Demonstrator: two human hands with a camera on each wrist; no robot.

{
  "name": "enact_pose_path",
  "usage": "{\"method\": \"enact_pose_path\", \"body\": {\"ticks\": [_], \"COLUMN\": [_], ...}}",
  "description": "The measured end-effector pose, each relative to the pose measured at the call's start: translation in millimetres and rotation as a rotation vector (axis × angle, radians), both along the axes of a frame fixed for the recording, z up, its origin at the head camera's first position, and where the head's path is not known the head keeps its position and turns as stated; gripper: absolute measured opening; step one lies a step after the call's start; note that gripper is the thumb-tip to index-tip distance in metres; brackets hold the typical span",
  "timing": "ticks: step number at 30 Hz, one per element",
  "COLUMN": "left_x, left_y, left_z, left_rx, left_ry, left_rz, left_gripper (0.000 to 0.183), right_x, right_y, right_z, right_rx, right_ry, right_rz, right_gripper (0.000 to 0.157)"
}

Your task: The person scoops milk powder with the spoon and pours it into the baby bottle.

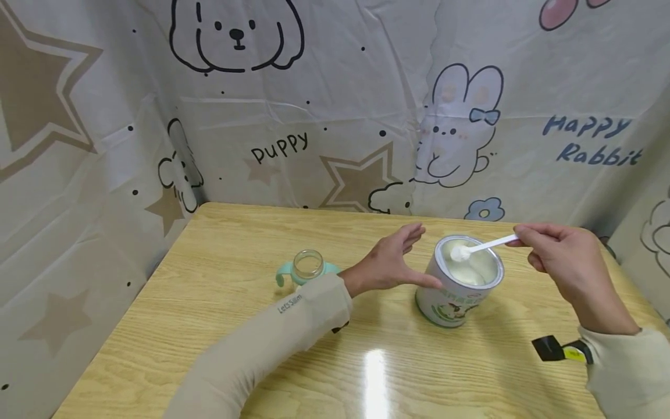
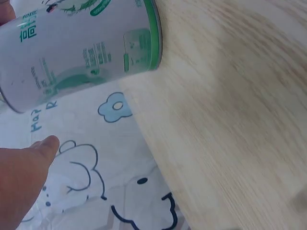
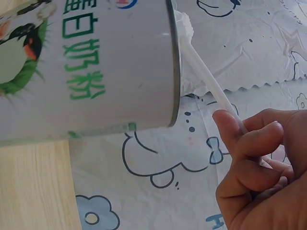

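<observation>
A white milk powder can (image 1: pixel 449 299) with green print stands on the table, its top uncovered and pale powder (image 1: pixel 473 273) inside. My right hand (image 1: pixel 567 256) pinches the thin handle of a white scoop (image 1: pixel 494 242) between thumb and fingers. Heaped with powder, the scoop's bowl is over the can's mouth; the right wrist view shows the heap (image 3: pixel 184 28) at the rim. My left hand (image 1: pixel 387 262) is spread at the can's left side, thumb against the wall just below the rim, other fingers pointing away. In the left wrist view, the can (image 2: pixel 76 57) lies beside the thumb.
A clear baby bottle (image 1: pixel 307 265) with mint-green handles and no cap stands left of the can, partly behind my left forearm. The wooden table (image 1: pixel 230 244) meets a printed cloth (image 1: pixel 335 105) at its back and left edges.
</observation>
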State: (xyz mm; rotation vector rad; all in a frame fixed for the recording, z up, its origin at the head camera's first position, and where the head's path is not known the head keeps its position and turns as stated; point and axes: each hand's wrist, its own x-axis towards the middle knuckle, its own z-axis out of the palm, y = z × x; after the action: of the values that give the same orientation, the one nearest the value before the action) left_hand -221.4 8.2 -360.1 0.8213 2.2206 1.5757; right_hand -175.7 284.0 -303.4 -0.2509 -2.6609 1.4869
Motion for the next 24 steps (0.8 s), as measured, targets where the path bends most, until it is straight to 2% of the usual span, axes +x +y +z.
{"method": "enact_pose_path", "body": {"ticks": [9,17,24], "left_x": [-0.3,-2.7,-1.6], "left_y": [-22.2,-40.9,-54.4], "left_z": [5.3,11.6,17.1], "left_rx": [0.022,0.03,0.047], "left_ry": [-0.023,-0.034,-0.024], "left_rz": [0.041,0.057,0.058], "left_gripper": [0.107,0.103,0.102], "right_x": [-5.3,-11.0,-15.6], "right_y": [-13.3,-23.7,-37.3], "right_z": [8.1,12.6,14.5], "right_rx": [0.013,-0.082,-0.047], "right_ry": [0.0,0.011,0.028], "right_rz": [0.01,0.037,0.059], "right_gripper": [0.042,0.022,0.04]}}
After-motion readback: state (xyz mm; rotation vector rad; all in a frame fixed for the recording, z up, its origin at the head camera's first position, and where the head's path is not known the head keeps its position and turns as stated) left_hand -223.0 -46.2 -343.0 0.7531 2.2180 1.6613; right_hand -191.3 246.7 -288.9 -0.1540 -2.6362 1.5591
